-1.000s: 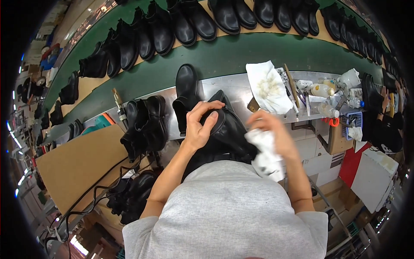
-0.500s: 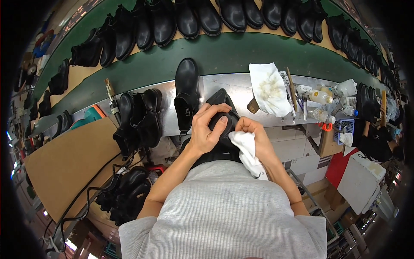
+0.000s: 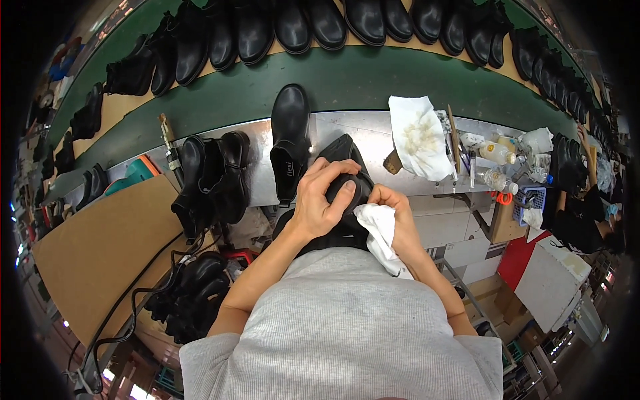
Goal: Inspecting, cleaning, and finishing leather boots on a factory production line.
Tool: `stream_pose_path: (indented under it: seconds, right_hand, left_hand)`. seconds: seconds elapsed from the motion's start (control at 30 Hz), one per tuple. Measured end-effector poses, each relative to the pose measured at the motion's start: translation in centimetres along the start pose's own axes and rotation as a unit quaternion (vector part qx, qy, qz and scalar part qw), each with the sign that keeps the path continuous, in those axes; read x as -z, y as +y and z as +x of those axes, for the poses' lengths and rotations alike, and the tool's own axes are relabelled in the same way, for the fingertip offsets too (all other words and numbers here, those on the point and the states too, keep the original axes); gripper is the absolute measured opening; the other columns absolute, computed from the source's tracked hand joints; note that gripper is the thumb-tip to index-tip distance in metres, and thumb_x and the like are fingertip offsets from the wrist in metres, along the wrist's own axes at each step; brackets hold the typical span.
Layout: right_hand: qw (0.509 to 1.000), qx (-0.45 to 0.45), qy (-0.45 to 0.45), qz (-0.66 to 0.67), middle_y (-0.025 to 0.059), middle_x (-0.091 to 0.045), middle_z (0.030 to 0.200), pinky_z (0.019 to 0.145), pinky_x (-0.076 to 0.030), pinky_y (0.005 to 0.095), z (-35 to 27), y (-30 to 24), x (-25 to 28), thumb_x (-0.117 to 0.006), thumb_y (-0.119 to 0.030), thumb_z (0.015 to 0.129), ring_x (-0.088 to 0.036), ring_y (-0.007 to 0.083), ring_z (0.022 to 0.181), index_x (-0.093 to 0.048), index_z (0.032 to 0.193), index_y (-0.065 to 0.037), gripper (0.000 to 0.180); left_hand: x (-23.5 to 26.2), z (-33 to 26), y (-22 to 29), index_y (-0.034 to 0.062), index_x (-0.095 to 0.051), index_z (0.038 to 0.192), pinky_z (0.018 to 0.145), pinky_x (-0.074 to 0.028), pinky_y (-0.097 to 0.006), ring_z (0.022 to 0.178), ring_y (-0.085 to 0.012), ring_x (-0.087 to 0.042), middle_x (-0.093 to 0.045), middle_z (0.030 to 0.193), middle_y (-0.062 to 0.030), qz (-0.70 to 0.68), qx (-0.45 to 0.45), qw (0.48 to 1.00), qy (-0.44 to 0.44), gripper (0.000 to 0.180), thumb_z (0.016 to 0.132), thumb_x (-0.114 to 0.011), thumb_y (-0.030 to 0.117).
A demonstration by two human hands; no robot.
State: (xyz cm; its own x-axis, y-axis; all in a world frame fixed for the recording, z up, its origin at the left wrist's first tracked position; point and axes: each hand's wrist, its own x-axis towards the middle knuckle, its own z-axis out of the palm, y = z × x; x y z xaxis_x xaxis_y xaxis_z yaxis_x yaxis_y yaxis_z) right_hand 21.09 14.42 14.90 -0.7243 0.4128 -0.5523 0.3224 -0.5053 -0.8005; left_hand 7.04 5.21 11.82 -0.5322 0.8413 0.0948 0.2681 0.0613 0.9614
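My left hand (image 3: 323, 203) is wrapped round a black boot (image 3: 341, 150) close to my body, its thumb and fingers curled over the boot. Against the boot's right side, my right hand (image 3: 398, 217) is closed with its fingertips bent in. A white cloth (image 3: 378, 227) is bunched in that hand and hangs down along the wrist. Part of the boot is covered by my hands. Just left of it, another black ankle boot (image 3: 291, 120) lies on the metal bench edge (image 3: 260, 160), toe pointing away from me.
A stained white cloth (image 3: 421, 137) lies on the bench to the right, near bottles (image 3: 497, 153) and a blue basket (image 3: 531, 200). More black boots (image 3: 210, 173) stand left, beside a brown board (image 3: 107, 247). A row of boots (image 3: 291, 27) lines the green conveyor (image 3: 353, 80).
My right fingers have shifted slightly at the boot's side. The left hand keeps its hold, and the whole view has moved a little.
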Motion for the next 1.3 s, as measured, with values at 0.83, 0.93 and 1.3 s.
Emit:
stream_pose_path:
  seconds: [0.83, 0.93, 1.3]
  right_hand:
    - [0.995, -0.033, 0.062, 0.065, -0.0072, -0.045, 0.062, 0.051, -0.029, 0.0172, -0.1, 0.3, -0.1, -0.066, -0.010, 0.078, -0.039, -0.0003, 0.058, -0.046, 0.068, -0.008, 0.022]
    - [0.999, -0.028, -0.006, -0.018, -0.0072, -0.046, 0.063, 0.051, -0.029, 0.0164, 0.0, 0.4, 0.3, -0.067, -0.011, 0.078, -0.039, -0.0008, 0.058, -0.047, 0.069, -0.008, 0.023]
    - [0.999, -0.048, -0.007, -0.005, -0.0044, -0.051, 0.064, 0.050, -0.033, 0.0177, 0.2, 0.7, 0.6, -0.064, -0.010, 0.080, -0.045, 0.0007, 0.058, -0.049, 0.069, -0.006, 0.019]
  left_hand:
    - [0.2, 0.1, 0.4, -0.0024, -0.061, 0.090, 0.072, -0.045, -0.033, 0.074, -0.0262, -0.054, -0.066, 0.096, -0.0132, 0.012, 0.014, 1.000, -0.023, 0.024, 0.074, -0.055, 0.015]
    - [0.1, 0.2, 0.4, -0.0028, -0.061, 0.089, 0.072, -0.045, -0.033, 0.074, -0.0261, -0.054, -0.066, 0.096, -0.0140, 0.003, 0.017, 1.000, -0.024, 0.025, 0.074, -0.055, 0.016]
    - [0.2, 0.1, 0.3, -0.0068, -0.059, 0.090, 0.076, -0.045, -0.031, 0.081, -0.0251, -0.059, -0.065, 0.095, -0.0202, 0.021, 0.020, 0.999, -0.039, 0.032, 0.080, -0.052, 0.023]
